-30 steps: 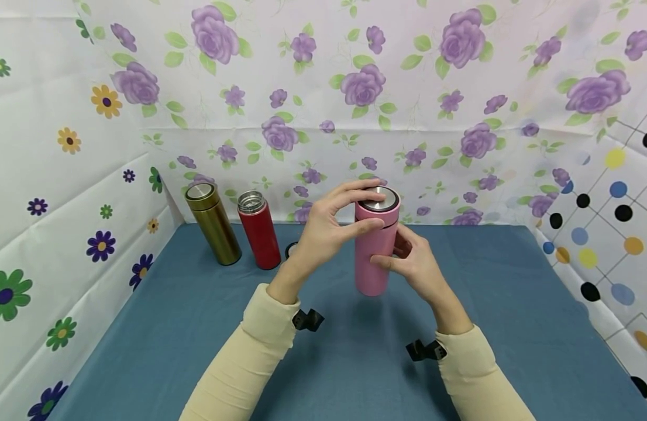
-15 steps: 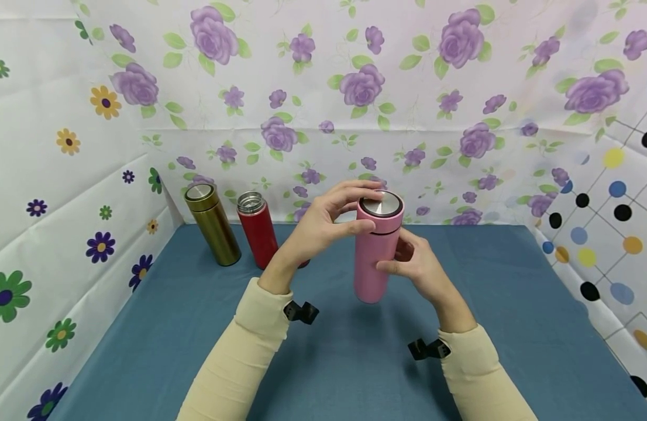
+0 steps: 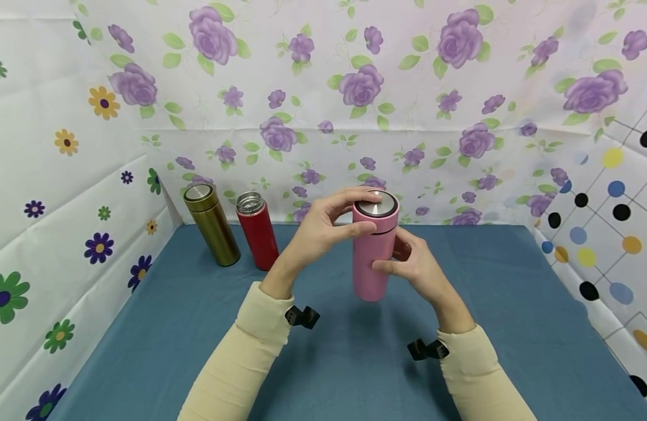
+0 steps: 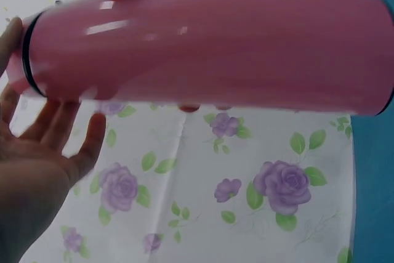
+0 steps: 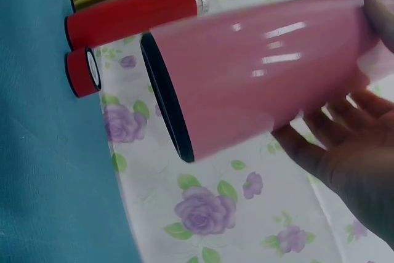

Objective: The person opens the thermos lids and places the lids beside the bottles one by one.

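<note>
While my right hand [image 3: 415,263] gripped the pink bottle [image 3: 368,269] round its body, thumb laid across the front, my left hand [image 3: 323,229] held the lid [image 3: 384,206] at the top. Left grip narrow: fingertips on the steel disc, thumb pressed to the side close by the dark seam. Right grip wider, filled by the bottle. Lid sat on the bottle.

Bottle in front of me, nearly upright, over the middle of the blue tablecloth [image 3: 355,368]. Its dark base was clear of the cloth (the right wrist view caught the underside). Some blur on the pink wall from the left wrist.

Back left of the table, well apart from my hands' work: a gold bottle [image 3: 214,231], upright, steel-topped. Just to the right of it, a red bottle [image 3: 257,237], also upright, its steel neck uncovered. Beside the red bottle's foot lay a red cap [image 5: 77,73], white ring on its upper face; from the head view, my left arm hid it.

Behind everything hung a curtain [image 3: 323,70] of purple roses. Both my sleeves were cream, each with a black clip [image 3: 427,349] near the cuff.
</note>
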